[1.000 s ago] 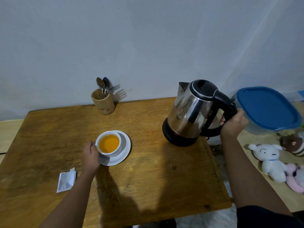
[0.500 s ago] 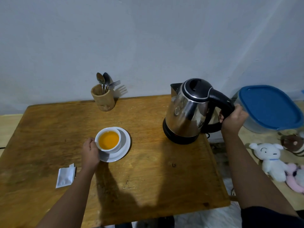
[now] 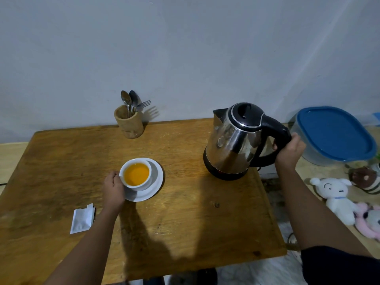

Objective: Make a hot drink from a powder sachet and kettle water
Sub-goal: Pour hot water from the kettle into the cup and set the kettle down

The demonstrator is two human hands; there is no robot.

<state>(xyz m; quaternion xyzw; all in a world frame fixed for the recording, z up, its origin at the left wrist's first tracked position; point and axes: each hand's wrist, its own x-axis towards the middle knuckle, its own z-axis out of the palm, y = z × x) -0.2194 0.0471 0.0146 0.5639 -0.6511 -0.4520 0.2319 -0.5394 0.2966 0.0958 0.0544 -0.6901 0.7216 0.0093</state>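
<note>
A white cup full of orange drink sits on a white saucer in the middle of the wooden table. My left hand grips the cup at its left side. A steel kettle with a black lid stands upright on its black base at the table's right edge. My right hand is closed around its black handle. A torn white sachet lies flat near the left front of the table.
A wooden holder with spoons and a fork stands at the table's back edge by the wall. To the right, a container with a blue lid and soft toys lie on a lower surface.
The kettle has gone from tilted to upright and settled on its base at the table's right edge. My left hand has stayed on the cup.
</note>
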